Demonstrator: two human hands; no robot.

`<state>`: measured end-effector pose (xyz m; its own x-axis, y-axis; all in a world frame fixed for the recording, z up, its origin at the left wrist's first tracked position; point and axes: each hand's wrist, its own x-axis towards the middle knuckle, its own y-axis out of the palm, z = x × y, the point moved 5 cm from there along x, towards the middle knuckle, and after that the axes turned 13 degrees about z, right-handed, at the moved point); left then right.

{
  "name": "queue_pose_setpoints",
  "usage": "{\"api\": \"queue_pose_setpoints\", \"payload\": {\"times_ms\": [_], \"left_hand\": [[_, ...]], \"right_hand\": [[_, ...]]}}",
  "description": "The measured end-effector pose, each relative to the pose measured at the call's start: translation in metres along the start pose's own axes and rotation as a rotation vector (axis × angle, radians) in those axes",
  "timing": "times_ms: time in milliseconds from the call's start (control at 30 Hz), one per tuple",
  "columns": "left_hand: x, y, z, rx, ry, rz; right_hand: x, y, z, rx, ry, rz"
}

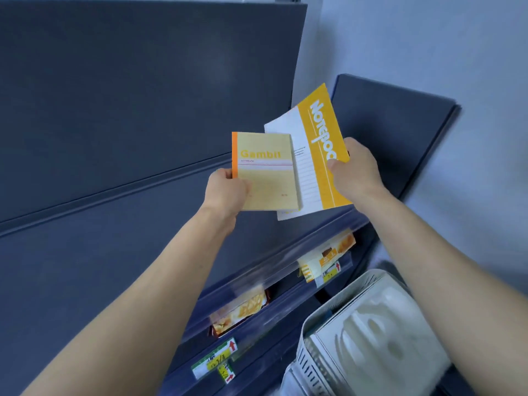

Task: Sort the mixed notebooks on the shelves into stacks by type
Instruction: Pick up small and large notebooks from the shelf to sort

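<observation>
At frame centre, the left hand (225,192) is gripping a small pale-yellow "Gambit" notebook with an orange spine (265,171), while the right hand (357,170) is pinching a larger yellow-and-white notebook (310,155). Comparison step; next, each probably needs its own stack on the dark shelf (114,252).

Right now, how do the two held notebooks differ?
The Gambit notebook is smaller, pale yellow with an orange spine, upright in the left hand. The white-and-yellow notebook is larger, with a deep yellow title band, tilted in the right hand. Both are thin yellowish softcovers.
</observation>
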<state>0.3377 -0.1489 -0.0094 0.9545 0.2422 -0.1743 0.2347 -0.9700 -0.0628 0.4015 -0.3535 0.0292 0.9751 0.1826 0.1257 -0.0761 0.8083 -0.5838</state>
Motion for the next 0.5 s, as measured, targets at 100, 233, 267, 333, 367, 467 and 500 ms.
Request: {"api": "queue_pose_setpoints", "payload": {"times_ms": [100,233,267,333,367,467,500], "left_hand": [[-0.018,0.014,-0.014,0.046,0.085,0.091],[-0.054,0.036,-0.021,0.072,0.201,0.236],[-0.064,0.042,-0.019,0.071,0.225,0.268],[-0.086,0.058,-0.015,0.079,0.262,0.326],[-0.097,0.067,-0.012,0.081,0.272,0.358],[-0.13,0.105,-0.004,0.069,0.271,0.483],[-0.142,0.12,-0.003,0.074,0.273,0.529]], "right_hand": [[-0.04,-0.022,0.004,-0.018,0.006,-0.145],[-0.108,-0.051,-0.002,-0.065,0.068,-0.342],[-0.128,-0.058,-0.005,-0.087,0.094,-0.394],[-0.169,-0.072,-0.013,-0.118,0.156,-0.481],[-0.189,-0.079,-0.017,-0.117,0.182,-0.515],[-0.255,-0.101,-0.022,-0.132,0.238,-0.626],[-0.277,-0.111,-0.023,-0.153,0.26,-0.666]]}}
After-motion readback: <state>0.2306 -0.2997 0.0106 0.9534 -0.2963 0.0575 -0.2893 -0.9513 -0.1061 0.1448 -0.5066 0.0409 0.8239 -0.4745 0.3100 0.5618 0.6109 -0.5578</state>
